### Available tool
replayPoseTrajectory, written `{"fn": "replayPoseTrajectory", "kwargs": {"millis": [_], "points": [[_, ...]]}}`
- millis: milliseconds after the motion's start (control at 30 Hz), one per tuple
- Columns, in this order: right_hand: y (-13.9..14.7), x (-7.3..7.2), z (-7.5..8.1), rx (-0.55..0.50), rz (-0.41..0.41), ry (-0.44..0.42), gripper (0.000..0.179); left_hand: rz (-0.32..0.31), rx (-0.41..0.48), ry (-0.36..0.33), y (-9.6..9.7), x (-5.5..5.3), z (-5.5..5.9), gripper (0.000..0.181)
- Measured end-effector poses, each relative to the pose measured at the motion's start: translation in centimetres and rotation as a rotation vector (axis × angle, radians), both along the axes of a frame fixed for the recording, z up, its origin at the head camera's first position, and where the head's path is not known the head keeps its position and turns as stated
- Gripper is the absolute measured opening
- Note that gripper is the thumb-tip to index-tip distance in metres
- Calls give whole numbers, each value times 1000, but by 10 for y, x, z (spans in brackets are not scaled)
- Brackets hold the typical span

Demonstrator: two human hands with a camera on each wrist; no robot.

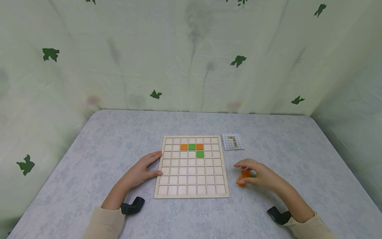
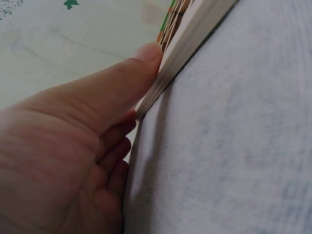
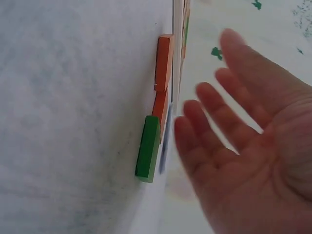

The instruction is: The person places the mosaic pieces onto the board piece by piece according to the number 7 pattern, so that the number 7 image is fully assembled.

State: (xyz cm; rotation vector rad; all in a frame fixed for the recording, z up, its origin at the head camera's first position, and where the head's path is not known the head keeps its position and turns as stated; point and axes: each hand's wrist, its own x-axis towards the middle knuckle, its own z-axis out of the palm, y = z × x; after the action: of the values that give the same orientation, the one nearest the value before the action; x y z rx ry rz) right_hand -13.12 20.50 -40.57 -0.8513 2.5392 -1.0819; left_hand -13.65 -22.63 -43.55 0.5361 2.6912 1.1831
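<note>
Lifting the tiles (image 1: 246, 173), right of the board (image 1: 192, 171), probably calls for an edge pinch, the right hand (image 1: 262, 174) empty and unclenched over them, the relaxed left hand (image 1: 138, 173) touching the board's left edge.

Head view: was taken from above and behind left hand (image 1: 138, 172) and right hand (image 1: 261, 173), faced forward and down. Wrist views: were taken close beside each, faced forward. Shared by head and left: board (image 1: 191, 171); by head and right: blocks (image 3: 160, 106) near right hand.
</note>
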Motion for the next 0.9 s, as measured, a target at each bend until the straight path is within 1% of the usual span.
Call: {"fn": "replayPoseTrajectory", "kwargs": {"millis": [100, 167, 300, 400, 500, 567, 633, 733, 833, 900], "points": [[4, 3, -4, 31, 3, -70, 44, 2, 4, -6, 0, 0, 1, 77], [6, 3, -6, 46, 7, -94, 40, 1, 5, -8, 1, 0, 1, 77], [7, 2, -11, 49, 40, -57, 33, 0, 4, -4, 1, 0, 0, 77], [6, 0, -16, 53, 56, -3, 28, 1, 3, -2, 0, -1, -1, 77], [3, -2, -18, 72, 52, 43, 23, 2, 3, -2, 0, 0, -1, 78], [1, -2, -19, 95, 34, 63, 21, 2, 3, -2, 0, 0, -2, 78], [-1, -2, -18, 104, 9, 61, 21, 2, 4, -1, -1, 0, -2, 78], [-4, -2, -15, 87, -27, 38, 25, 3, 7, -2, 0, 0, -2, 78], [-10, -2, -9, 37, -44, 34, 27, 4, 9, -1, 0, 0, -2, 78], [-16, -4, -4, -1, -47, 60, 26, 3, 9, 0, 0, 0, -2, 77]]}}
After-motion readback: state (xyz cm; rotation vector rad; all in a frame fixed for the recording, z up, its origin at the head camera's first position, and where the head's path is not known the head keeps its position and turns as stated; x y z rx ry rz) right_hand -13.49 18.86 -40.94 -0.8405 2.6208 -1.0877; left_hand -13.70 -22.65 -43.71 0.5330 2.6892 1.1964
